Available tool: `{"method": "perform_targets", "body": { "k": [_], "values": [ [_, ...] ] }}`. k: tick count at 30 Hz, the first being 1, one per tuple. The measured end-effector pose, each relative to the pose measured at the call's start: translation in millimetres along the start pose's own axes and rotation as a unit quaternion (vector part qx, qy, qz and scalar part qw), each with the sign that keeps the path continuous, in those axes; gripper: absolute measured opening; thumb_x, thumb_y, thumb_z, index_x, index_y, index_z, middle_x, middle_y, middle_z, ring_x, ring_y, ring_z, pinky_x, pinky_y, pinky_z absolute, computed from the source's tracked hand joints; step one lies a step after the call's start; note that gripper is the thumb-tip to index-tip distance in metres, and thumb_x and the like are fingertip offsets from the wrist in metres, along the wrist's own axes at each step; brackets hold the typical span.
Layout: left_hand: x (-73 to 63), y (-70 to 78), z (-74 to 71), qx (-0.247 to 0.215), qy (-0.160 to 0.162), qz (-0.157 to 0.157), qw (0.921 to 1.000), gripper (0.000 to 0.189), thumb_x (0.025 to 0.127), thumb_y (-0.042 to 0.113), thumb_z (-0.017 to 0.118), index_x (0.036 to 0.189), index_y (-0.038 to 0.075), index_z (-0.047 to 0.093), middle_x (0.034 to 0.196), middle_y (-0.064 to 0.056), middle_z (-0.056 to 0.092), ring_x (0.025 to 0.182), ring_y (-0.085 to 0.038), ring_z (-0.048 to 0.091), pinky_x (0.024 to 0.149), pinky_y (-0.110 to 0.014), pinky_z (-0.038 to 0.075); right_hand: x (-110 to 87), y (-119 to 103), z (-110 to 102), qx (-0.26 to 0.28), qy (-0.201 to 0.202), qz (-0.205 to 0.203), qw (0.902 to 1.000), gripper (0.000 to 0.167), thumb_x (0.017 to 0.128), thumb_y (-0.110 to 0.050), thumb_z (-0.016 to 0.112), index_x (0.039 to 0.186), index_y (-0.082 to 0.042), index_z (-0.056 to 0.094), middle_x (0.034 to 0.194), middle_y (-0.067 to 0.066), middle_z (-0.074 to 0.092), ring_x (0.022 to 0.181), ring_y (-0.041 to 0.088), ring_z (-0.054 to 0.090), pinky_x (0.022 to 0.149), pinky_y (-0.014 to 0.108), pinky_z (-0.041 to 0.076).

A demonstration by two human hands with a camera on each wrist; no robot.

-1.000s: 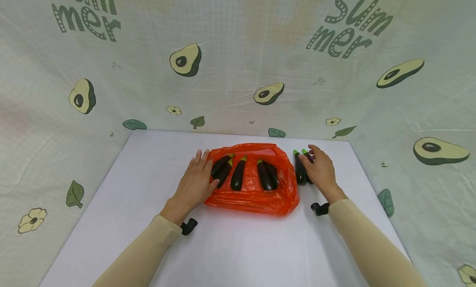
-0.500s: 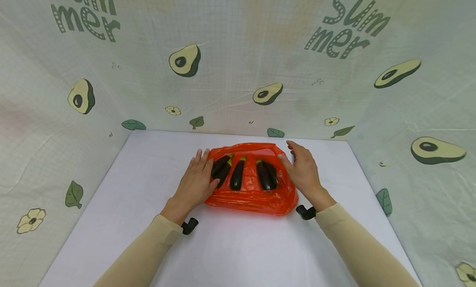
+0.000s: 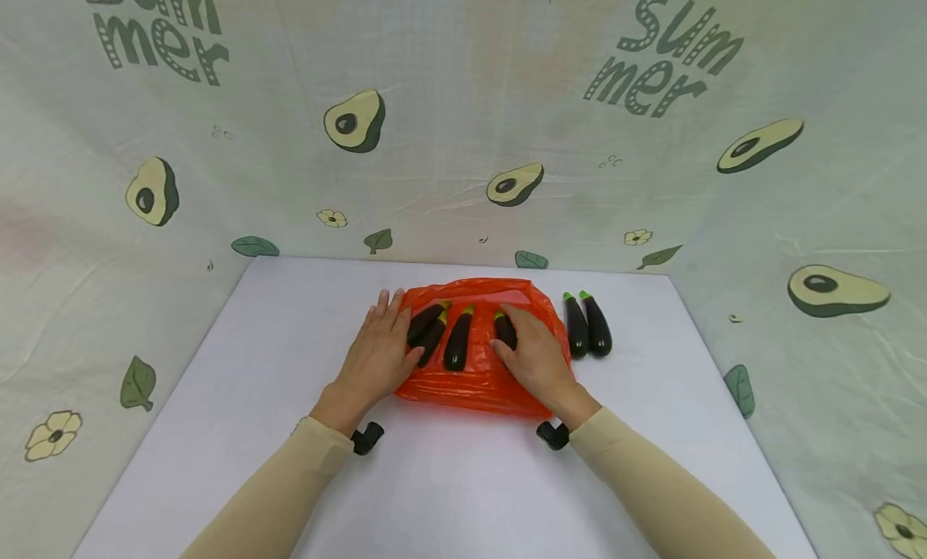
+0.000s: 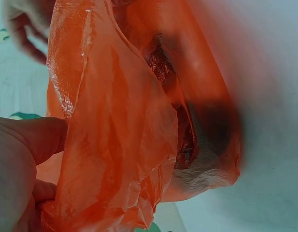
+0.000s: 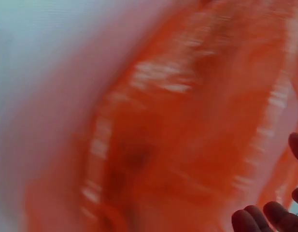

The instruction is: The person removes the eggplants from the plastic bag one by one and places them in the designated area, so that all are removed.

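An orange-red plastic bag (image 3: 463, 394) lies spread with its mouth up, several small dark eggplants inside. My left hand (image 3: 376, 354) rests along the bag's left side in the head view, fingers straight; its thumb lies over a left eggplant (image 3: 432, 339). In the left wrist view that thumb (image 4: 47, 137) touches the bag's rim. My right hand (image 3: 534, 350) is over the bag's right half, fingertips at an eggplant (image 3: 504, 327) partly covered by it. The right wrist view is blurred; there the fingers (image 5: 245, 221) stand apart from the thumb. Another eggplant (image 3: 459, 338) lies mid-bag.
Two eggplants with green caps, a left one (image 3: 576, 326) and a right one (image 3: 597, 326), lie side by side on the white table (image 3: 463, 478), just right of the bag. A cloth printed with avocados (image 3: 516, 184) hangs behind and on both sides.
My right hand has moved left, from the two eggplants outside the bag to over the bag's right half, uncovering those two. My left hand has stayed at the bag's left side.
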State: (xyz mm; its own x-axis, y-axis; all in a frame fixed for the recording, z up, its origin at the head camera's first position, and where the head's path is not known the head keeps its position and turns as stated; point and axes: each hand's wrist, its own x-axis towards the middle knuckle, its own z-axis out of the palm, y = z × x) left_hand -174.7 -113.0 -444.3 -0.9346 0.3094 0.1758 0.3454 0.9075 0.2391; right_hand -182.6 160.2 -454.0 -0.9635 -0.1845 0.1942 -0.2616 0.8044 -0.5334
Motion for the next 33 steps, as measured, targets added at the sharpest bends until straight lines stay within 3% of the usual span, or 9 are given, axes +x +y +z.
{"method": "perform_targets", "body": {
  "k": [9,15,22,28,33],
  "values": [
    [0.2,-0.3,-0.1,-0.004,-0.006,-0.004,1.0,0.08,0.098,0.032,0.075,0.158,-0.008,0.039,0.172,-0.024,0.024,0.162,-0.043,0.015,0.13,-0.056,0.02,2.3,11,20,-0.033,-0.05,0.022,0.9979,0.072,0.097,-0.017,0.078,0.158,-0.006,0.044,0.151,0.018,0.055,0.135,0.038,0.059,0.115,0.055,0.048],
    [0.2,-0.4,0.6,-0.002,-0.008,-0.002,1.0,0.081,0.098,0.032,0.075,0.159,-0.008,0.038,0.172,-0.025,0.025,0.162,-0.044,0.016,0.13,-0.057,0.022,3.0,18,28,-0.048,-0.064,0.007,0.9967,0.071,0.095,-0.007,0.076,0.158,-0.002,0.043,0.151,0.021,0.053,0.135,0.038,0.058,0.117,0.054,0.047],
    [1.3,-1.8,0.6,0.002,-0.01,-0.008,0.9999,0.082,0.099,0.034,0.074,0.159,-0.008,0.037,0.172,-0.025,0.025,0.163,-0.043,0.014,0.13,-0.056,0.02,5.4,18,31,-0.035,-0.093,-0.006,0.995,0.068,0.095,0.004,0.065,0.158,-0.007,0.043,0.156,0.017,0.046,0.139,0.035,0.053,0.115,0.055,0.048],
    [1.9,-1.8,1.2,-0.004,-0.013,-0.01,0.9999,0.083,0.099,0.034,0.074,0.16,-0.007,0.036,0.172,-0.024,0.025,0.163,-0.042,0.013,0.13,-0.056,0.019,7.5,17,32,-0.074,-0.083,0.001,0.9938,0.072,0.094,-0.01,0.078,0.157,-0.003,0.045,0.15,0.022,0.053,0.133,0.041,0.056,0.113,0.059,0.049],
    [1.3,-1.2,3.4,-0.009,-0.014,-0.011,0.9998,0.081,0.099,0.034,0.074,0.159,-0.007,0.038,0.173,-0.024,0.024,0.163,-0.043,0.015,0.13,-0.056,0.02,10.0,16,35,-0.135,-0.061,0.005,0.9889,0.072,0.092,-0.021,0.083,0.154,-0.004,0.049,0.132,0.023,0.067,0.114,0.04,0.065,0.103,0.055,0.057]
  ]
}}
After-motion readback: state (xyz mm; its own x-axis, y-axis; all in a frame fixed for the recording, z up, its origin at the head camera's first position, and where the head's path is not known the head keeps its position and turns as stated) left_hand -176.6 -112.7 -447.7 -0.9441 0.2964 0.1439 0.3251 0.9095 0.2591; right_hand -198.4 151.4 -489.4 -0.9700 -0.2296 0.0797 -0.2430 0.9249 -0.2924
